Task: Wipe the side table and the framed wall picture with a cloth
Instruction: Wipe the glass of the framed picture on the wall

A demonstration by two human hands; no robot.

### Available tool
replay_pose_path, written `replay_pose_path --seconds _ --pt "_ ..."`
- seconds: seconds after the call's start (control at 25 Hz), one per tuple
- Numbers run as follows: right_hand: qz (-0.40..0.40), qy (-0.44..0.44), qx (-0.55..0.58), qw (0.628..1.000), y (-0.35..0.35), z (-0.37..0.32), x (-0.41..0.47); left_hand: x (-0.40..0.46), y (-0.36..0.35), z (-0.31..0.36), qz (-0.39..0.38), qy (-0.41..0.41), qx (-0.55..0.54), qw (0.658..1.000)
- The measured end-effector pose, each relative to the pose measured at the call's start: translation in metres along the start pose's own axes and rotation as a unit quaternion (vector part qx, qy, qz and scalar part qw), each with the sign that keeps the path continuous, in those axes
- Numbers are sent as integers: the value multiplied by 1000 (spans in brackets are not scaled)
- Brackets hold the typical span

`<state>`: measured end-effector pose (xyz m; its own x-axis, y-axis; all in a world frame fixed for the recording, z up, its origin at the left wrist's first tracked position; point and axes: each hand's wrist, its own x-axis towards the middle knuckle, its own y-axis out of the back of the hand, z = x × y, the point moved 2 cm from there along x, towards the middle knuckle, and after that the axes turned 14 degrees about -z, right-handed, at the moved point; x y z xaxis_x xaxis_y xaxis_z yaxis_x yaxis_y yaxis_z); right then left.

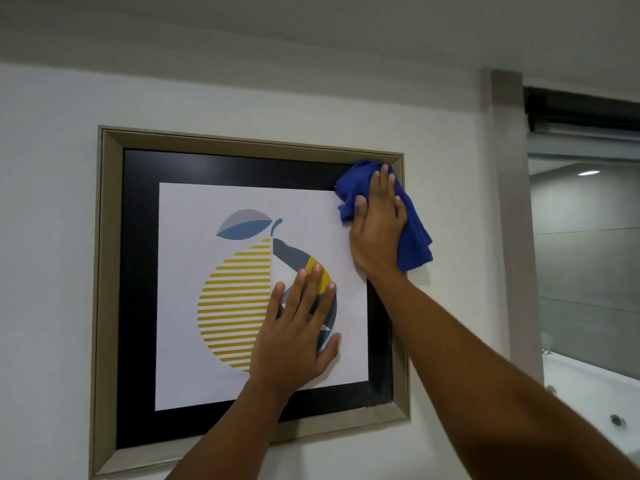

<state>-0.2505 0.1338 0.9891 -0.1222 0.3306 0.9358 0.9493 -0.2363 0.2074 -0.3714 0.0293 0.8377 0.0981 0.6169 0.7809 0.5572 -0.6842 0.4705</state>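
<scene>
While both forearms reach up from the bottom edge, the left hand [294, 330] lies flat and spread, holding nothing, with its palm on the print inside the framed picture [110, 271], over the striped yellow fruit. Farther up, the right hand [377, 226] presses a bunched blue cloth [414, 237] against the upper right corner, fingers splayed over it, the cloth lapping across the frame edge onto the wall [48, 168]. The side table is not in view, so its state cannot be judged. The bare left palm is likely to leave smears on the glazing, which would need a second pass. A hard push at that high corner could tilt the picture on its hanging or swing it, should the left hand lift. The loose cloth tail hanging below the right hand could drag dust onto the wall.
</scene>
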Motion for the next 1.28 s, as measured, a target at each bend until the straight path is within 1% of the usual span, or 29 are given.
replay_pose_path --seconds 0.12,0.28,0.36,0.44,0.52,0.6,0.68,0.72,0.84,0.92,1.0,1.08,1.16,1.28 --pt "12 17 21 1000 -12 12 -49 0 1 0 5 0 -4 1000" --pt "-29 -6 16 999 -34 39 -179 -3 2 1 1 -10 -12 1000" --pt "-39 11 -5 999 -44 53 -231 -2 6 1 -12 -11 -11 1000" --pt "-29 8 -22 999 -43 54 -231 -1 9 1 -18 -9 -12 1000" --pt "6 -3 -52 999 -37 45 -210 -2 9 0 -20 -13 -10 1000" --pt "-10 9 -14 1000 -30 34 -188 -4 6 0 -25 -14 -14 999" --pt "1 7 33 999 -18 25 -144 -3 5 0 -33 -12 -16 999" --pt "15 -1 35 999 -12 19 -112 -3 6 0 -38 -9 -13 999" --pt "-4 -8 4 1000 7 -5 -19 -3 6 0 -44 -8 -1 999" --pt "1 3 -29 1000 10 -9 9 -3 8 0 -52 -8 2 999" --pt "12 7 -35 999 9 -4 -1 -3 8 1 -45 -7 2 999" --pt "33 9 -25 999 2 6 -35 -4 6 1 -31 -9 1 999" --pt "37 -9 -27 999 -11 22 -94 -4 4 1 -23 -12 -2 1000" --pt "-4 1 -77 997 -30 34 -196 -5 1 1 -15 -18 -7 1000"
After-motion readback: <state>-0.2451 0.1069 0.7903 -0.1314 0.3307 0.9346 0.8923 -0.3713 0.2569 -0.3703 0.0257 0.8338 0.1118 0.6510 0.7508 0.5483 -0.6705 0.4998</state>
